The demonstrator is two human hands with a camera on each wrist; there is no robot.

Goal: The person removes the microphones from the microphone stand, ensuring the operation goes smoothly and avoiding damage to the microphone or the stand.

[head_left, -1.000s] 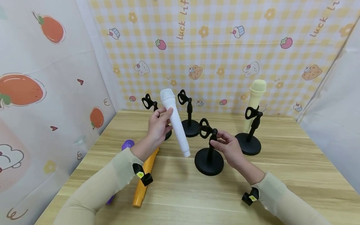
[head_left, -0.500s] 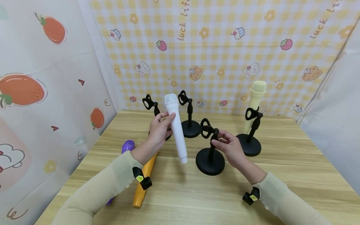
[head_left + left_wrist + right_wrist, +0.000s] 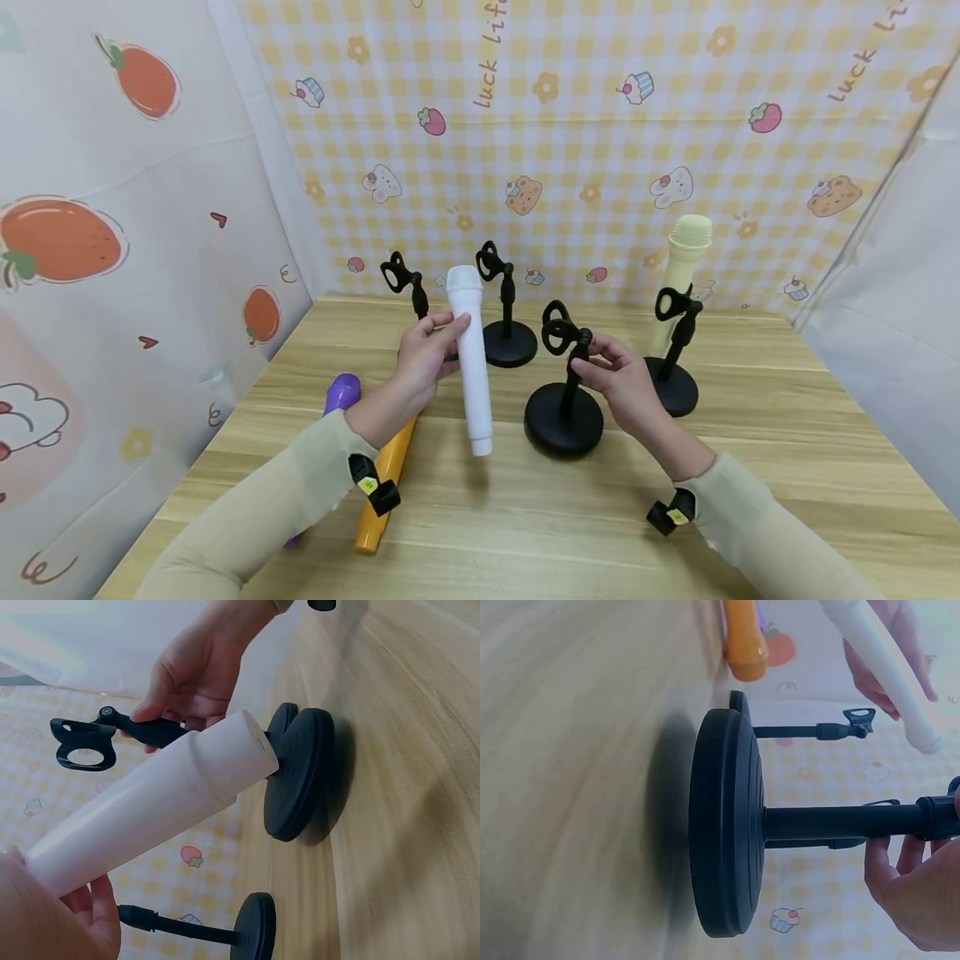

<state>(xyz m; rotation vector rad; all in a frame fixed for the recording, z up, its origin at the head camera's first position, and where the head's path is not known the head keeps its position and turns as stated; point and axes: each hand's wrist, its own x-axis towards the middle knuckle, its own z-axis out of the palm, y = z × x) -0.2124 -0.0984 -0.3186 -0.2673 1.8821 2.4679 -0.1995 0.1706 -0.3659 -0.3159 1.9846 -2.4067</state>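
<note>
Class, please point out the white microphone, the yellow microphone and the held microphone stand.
White microphone (image 3: 472, 367), head view: middle of the handle.
Yellow microphone (image 3: 680, 269), head view: upper handle.
Held microphone stand (image 3: 825, 823), right wrist view: pole.

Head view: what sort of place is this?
Probably a small staged recording booth: a yellow-checked sheet hangs behind the wood-grain table, a fruit-printed sheet runs along its left side, and black camera-like units sit at both wrists.

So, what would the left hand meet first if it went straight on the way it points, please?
Past the white microphone it holds, the left hand would probably meet the rear middle stand, though depth is unclear.
</note>
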